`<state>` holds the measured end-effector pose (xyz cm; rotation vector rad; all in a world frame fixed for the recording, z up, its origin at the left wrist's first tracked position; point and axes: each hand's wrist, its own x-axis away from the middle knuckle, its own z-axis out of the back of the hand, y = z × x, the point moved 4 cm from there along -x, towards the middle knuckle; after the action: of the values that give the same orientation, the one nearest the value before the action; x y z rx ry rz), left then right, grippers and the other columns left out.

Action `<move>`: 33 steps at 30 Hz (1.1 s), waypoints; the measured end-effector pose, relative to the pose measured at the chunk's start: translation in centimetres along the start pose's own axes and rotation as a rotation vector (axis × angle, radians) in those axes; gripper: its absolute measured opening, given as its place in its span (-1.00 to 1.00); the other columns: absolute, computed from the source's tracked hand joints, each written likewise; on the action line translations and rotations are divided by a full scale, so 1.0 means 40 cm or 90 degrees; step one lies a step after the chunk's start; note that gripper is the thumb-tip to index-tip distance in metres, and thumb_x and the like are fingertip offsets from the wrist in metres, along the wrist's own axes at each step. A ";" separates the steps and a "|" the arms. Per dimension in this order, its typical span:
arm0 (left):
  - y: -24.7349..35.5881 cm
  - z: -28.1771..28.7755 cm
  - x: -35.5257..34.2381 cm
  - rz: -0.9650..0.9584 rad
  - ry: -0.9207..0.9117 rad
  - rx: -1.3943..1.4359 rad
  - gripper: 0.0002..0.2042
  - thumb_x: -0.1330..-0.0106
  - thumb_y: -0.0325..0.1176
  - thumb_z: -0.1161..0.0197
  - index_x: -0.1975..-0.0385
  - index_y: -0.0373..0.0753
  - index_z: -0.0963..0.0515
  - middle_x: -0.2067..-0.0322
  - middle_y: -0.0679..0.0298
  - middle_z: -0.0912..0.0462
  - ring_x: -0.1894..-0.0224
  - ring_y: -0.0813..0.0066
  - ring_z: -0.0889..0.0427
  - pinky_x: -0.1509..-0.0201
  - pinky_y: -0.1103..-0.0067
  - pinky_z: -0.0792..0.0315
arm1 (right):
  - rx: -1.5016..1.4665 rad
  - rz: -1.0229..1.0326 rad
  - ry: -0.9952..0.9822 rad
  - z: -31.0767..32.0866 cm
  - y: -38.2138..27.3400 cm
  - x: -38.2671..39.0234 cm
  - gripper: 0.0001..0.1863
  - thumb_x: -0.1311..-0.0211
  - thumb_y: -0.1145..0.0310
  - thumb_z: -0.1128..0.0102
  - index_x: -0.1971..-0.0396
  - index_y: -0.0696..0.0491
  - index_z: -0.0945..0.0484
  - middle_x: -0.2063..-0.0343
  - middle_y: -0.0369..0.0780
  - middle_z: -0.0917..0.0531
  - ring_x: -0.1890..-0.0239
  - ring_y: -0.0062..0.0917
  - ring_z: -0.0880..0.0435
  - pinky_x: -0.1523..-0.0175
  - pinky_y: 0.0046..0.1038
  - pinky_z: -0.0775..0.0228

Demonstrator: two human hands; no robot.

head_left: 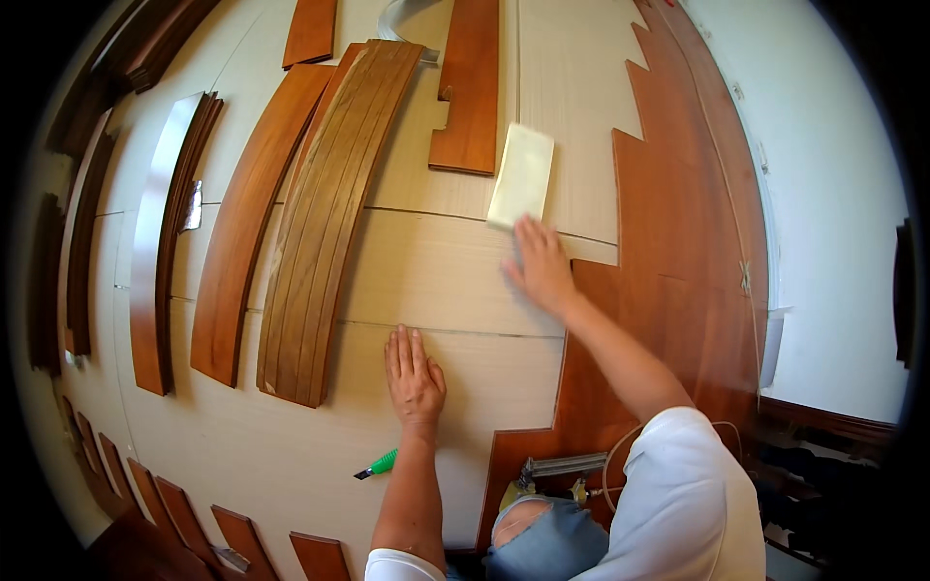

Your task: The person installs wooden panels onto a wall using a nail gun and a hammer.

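Observation:
My left hand (415,378) lies flat on the pale floor underlay (441,281), fingers stretched out and holding nothing. Just below it, a green utility knife (385,462) with a dark tip lies partly behind my left forearm. Farther right, my right hand (541,266) is open, its fingers extended and its thumb apart. Its fingertips reach the near end of a pale yellow rectangular piece (524,174), which looks slightly blurred. Whether they press on it or only meet its edge, I cannot tell.
Laid reddish-brown floorboards (668,213) form a stepped edge on the right, beside a white wall (833,194). Stacked loose planks (257,228) and a grooved brown plank (334,232) lie left. A notched plank (470,97) lies ahead. A metal tool (562,467) with a hose sits by my knee.

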<state>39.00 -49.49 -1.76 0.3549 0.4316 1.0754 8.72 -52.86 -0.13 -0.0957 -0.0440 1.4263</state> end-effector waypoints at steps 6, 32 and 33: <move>0.020 -0.001 0.005 -0.008 0.009 0.076 -0.45 -0.37 -0.36 -0.14 -0.37 -0.34 -0.34 -0.38 -0.06 -0.35 -0.40 -0.16 -0.32 -0.47 0.09 -0.24 | -0.227 0.267 -0.069 0.058 -0.195 0.365 -0.43 -0.24 0.27 -0.28 -0.22 0.19 -0.48 -0.29 -0.07 -0.49 -0.29 -0.17 -0.42 -0.43 -0.17 -0.24; 0.107 -0.014 0.103 -0.216 -0.175 0.085 0.07 0.07 0.00 -0.61 -0.43 -0.39 -0.21 -0.36 -0.15 -0.28 -0.46 -0.14 -0.16 -0.55 0.10 -0.06 | -0.092 -0.048 0.281 0.005 0.006 0.538 -0.66 -0.36 0.39 -0.08 -0.08 0.17 -0.54 -0.17 -0.05 -0.55 -0.25 -0.13 -0.46 -0.38 -0.11 -0.24; 0.132 -0.016 0.115 -0.193 -0.188 0.093 0.03 0.09 -0.10 -0.61 -0.41 -0.41 -0.24 -0.25 -0.14 -0.38 -0.38 -0.13 -0.28 -0.51 0.13 -0.14 | -0.081 -0.020 0.321 0.007 0.009 0.540 -0.68 -0.33 0.40 -0.10 -0.03 0.17 -0.57 -0.09 -0.03 -0.60 -0.18 -0.11 -0.53 -0.31 -0.11 -0.31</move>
<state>36.50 -43.02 -0.53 0.5504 0.2873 0.6837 11.43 -31.43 -0.47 -0.5533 0.2784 1.3328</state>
